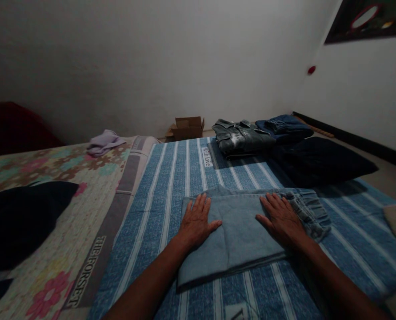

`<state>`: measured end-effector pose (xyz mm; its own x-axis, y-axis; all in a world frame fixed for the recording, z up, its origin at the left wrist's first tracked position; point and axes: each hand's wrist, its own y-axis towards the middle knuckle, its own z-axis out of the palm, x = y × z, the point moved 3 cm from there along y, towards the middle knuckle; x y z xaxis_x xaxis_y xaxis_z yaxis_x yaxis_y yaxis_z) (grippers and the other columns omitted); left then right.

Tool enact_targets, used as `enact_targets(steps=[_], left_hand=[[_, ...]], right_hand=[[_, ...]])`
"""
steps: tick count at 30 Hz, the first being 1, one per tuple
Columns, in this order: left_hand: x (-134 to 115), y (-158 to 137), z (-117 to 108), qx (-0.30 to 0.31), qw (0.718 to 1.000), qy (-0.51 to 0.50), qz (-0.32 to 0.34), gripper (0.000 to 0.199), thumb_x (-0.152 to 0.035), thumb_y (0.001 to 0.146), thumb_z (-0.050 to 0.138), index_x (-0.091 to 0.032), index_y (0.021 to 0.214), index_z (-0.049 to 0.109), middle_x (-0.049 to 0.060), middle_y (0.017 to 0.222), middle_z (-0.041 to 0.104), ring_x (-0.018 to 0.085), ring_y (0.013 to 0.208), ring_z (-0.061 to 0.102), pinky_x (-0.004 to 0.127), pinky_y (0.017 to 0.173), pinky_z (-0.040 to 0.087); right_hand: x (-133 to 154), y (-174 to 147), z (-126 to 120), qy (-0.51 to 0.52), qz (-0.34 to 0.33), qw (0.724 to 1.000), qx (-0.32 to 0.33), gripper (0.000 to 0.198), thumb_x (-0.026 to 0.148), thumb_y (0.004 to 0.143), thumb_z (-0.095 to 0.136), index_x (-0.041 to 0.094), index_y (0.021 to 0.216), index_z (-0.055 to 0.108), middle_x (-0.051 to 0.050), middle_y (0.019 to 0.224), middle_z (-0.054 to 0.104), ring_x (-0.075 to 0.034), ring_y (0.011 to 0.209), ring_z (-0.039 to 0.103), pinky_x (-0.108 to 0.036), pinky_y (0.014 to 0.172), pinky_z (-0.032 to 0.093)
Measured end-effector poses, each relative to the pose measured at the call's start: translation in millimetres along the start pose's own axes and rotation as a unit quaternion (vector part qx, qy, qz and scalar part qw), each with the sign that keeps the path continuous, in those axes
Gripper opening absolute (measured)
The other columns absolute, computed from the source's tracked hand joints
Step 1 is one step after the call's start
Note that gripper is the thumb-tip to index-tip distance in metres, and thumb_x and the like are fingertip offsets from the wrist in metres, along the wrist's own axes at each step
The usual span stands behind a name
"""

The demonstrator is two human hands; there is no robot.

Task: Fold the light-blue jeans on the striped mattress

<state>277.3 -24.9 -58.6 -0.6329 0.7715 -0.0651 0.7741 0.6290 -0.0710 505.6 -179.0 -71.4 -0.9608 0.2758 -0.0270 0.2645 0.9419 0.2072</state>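
Note:
Folded light-blue denim trousers (238, 231) with a gathered elastic waistband at the right end lie flat on a blue striped cloth (151, 213). My left hand (196, 222) rests palm down on their left part, fingers spread and thumb pointing inward. Near the waistband, my right hand (281, 218) presses flat on the fabric, its fingers stretched forward. Neither hand grasps anything. Part of the waistband is hidden behind my right hand.
Beyond the trousers sit a folded grey denim shirt (242, 137), folded blue jeans (286, 126) and a dark garment (321, 162). A cardboard box (187, 128) stands by the wall. Leftward, a flowered bedspread (94, 200) carries a lilac cloth (105, 142) and dark clothing (21, 222).

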Motion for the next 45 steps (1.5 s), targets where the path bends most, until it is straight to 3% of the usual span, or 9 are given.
enact_targets(steps=[12,20,26,34,38,45], left_hand=[[-20,-7,-11,0.002,1.0,0.004,0.008,0.072,-0.056,0.087,0.038,-0.011,0.142,0.027,0.013,0.152,0.013,0.026,0.14,0.007,0.046,0.112,0.012],[-14,-3,4,0.025,0.999,-0.023,0.01,0.077,-0.062,0.087,0.029,-0.012,0.145,0.02,0.011,0.153,0.011,0.025,0.14,0.004,0.047,0.112,0.008],[-17,-3,-2,0.04,0.999,-0.025,-0.005,0.076,-0.06,0.087,0.032,-0.012,0.144,0.021,0.01,0.153,0.01,0.024,0.14,0.003,0.046,0.113,0.007],[-45,-42,-22,0.108,0.992,-0.064,0.009,0.075,-0.061,0.086,0.033,-0.014,0.144,0.023,0.011,0.153,0.007,0.025,0.14,0.002,0.046,0.112,0.009],[-54,-57,-12,0.126,0.99,-0.062,0.006,0.079,-0.063,0.084,0.035,-0.013,0.145,0.021,0.012,0.153,0.007,0.026,0.14,0.001,0.047,0.112,0.009],[-52,-61,3,0.095,0.993,-0.074,0.01,0.083,-0.07,0.084,0.022,-0.015,0.146,0.015,0.011,0.153,0.003,0.025,0.14,-0.003,0.049,0.112,0.005]], right_hand=[[-2,2,2,0.039,0.013,0.999,-0.007,0.059,0.054,0.088,0.037,0.015,0.131,0.047,-0.015,0.138,0.045,-0.032,0.129,0.034,-0.048,0.105,0.027],[-3,1,4,0.043,0.009,0.999,-0.005,0.058,0.053,0.088,0.037,0.014,0.132,0.047,-0.015,0.138,0.044,-0.032,0.13,0.034,-0.048,0.104,0.028],[-4,2,4,0.047,0.009,0.999,-0.002,0.057,0.052,0.089,0.038,0.015,0.131,0.047,-0.015,0.138,0.044,-0.032,0.129,0.034,-0.047,0.103,0.029],[-4,1,5,0.047,0.007,0.999,-0.012,0.056,0.051,0.088,0.039,0.015,0.131,0.047,-0.015,0.137,0.045,-0.032,0.129,0.034,-0.047,0.102,0.03],[-4,0,6,0.039,0.002,0.999,-0.011,0.057,0.051,0.089,0.037,0.014,0.131,0.047,-0.015,0.137,0.045,-0.032,0.129,0.034,-0.047,0.102,0.031],[-7,-2,9,0.039,-0.005,0.999,-0.019,0.058,0.053,0.088,0.036,0.014,0.129,0.048,-0.016,0.135,0.046,-0.032,0.127,0.037,-0.047,0.101,0.032]])
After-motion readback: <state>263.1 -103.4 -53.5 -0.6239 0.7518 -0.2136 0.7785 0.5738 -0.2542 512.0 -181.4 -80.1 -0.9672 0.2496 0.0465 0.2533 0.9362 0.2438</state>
